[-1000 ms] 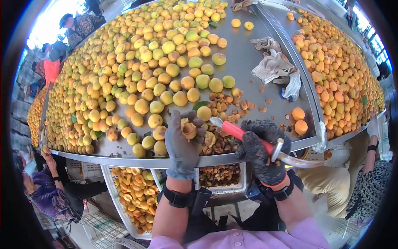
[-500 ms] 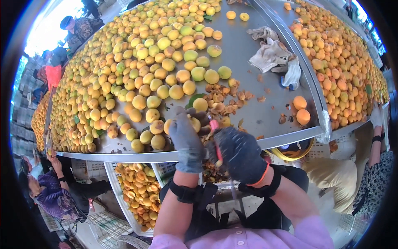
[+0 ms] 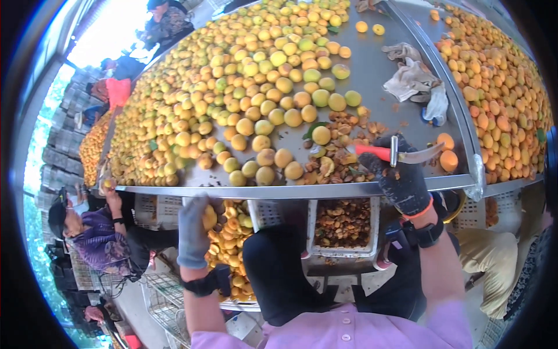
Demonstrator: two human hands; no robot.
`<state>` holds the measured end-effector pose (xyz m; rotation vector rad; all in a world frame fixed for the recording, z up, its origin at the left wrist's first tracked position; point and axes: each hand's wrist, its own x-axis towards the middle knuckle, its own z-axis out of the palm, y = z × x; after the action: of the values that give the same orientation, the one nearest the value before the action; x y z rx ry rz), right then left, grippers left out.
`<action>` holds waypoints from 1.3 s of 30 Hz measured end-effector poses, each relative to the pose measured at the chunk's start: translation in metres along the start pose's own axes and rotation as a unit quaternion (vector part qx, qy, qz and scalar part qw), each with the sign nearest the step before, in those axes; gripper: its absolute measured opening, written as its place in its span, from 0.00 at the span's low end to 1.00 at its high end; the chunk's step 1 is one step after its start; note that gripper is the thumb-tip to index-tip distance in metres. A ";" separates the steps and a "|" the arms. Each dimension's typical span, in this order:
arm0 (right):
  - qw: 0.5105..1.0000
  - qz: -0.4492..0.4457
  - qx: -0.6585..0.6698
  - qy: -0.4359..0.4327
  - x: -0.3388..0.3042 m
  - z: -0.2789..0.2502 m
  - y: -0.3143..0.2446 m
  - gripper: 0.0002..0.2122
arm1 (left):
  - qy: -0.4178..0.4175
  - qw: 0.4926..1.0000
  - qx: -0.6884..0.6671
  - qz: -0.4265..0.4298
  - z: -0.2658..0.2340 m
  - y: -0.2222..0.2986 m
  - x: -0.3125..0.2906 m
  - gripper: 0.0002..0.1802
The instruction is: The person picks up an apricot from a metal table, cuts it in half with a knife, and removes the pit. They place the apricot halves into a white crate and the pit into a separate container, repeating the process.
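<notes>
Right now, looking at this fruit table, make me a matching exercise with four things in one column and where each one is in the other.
Things:
1. knife
2. yellow fruit piece
3. crumpled cloth
4. white crate of pits

Places:
A. under the table edge, between the two hands
B. in the right hand, over the table
C. on bare metal at the far right of the table
D. in the left hand, below the table edge

Pairs: 1-B, 2-D, 3-C, 4-A
</notes>
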<state>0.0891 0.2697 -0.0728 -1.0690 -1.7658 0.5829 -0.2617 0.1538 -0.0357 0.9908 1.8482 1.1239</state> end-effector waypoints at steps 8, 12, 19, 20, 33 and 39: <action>0.999 0.027 -0.012 0.035 -0.004 0.010 0.005 0.06 | 0.069 0.947 0.267 0.166 -0.023 -0.007 0.057 0.25; 0.994 0.014 -0.090 0.065 0.004 0.022 0.003 0.07 | 0.058 0.899 0.407 0.152 0.018 -0.009 0.165 0.21; 0.989 0.043 -0.139 -0.013 0.012 0.023 0.010 0.09 | -0.032 0.851 0.517 0.088 0.029 -0.007 0.216 0.24; 0.985 0.041 -0.163 -0.028 0.011 0.024 0.010 0.09 | -0.049 0.810 0.571 0.124 0.035 -0.009 0.211 0.24; 0.998 -0.002 0.067 -0.007 -0.011 0.023 -0.015 0.10 | -0.149 0.977 -0.034 0.148 0.072 0.058 0.033 0.19; 0.947 0.147 0.251 -0.133 -0.031 0.021 -0.073 0.11 | -0.307 0.746 -0.580 -0.111 0.126 0.022 0.005 0.12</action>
<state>0.0456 0.2082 -0.0412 -0.9209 -1.5567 1.3374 -0.1485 0.2081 -0.0585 0.2751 0.4608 1.2695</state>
